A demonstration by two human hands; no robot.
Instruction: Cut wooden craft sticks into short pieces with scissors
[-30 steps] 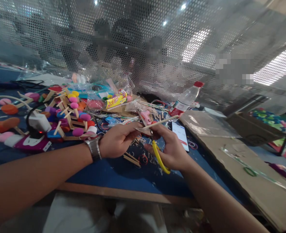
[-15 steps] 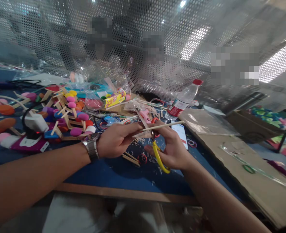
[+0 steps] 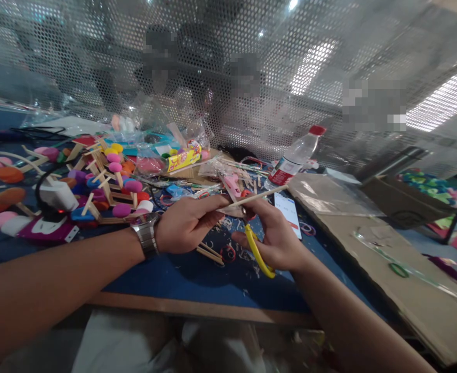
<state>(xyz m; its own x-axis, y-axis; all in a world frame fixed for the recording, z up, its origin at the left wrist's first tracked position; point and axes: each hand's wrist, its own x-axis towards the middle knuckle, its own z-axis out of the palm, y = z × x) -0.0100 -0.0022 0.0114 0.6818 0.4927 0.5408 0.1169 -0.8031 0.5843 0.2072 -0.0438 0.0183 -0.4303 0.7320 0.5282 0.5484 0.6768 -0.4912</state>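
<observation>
My left hand (image 3: 187, 223), with a metal watch on its wrist, pinches one end of a thin wooden stick (image 3: 263, 194). The stick slants up to the right, past the scissor blades and in front of my right fingers. In my right hand (image 3: 278, 233) are scissors with yellow handles (image 3: 257, 254); the fingers are around the handles. The blades point up and left, close to the stick; whether they touch it I cannot tell. Below the hands, short cut sticks (image 3: 209, 254) lie beside a small red ring (image 3: 228, 253) and pale shavings on the blue tabletop (image 3: 154, 282).
Colourful stick-and-foam pieces (image 3: 112, 191) crowd the left, near a white plug (image 3: 57, 197) on a purple power strip (image 3: 47, 229). Behind the hands stand a pink glue gun (image 3: 232, 184) and a red-capped bottle (image 3: 292, 158). A phone (image 3: 288, 212) and cardboard (image 3: 368, 248) lie to the right.
The stick's free end has tilted up and shifted slightly left. The scissors look more closed, with the blades nearer the stick. Both hands stay in nearly the same place.
</observation>
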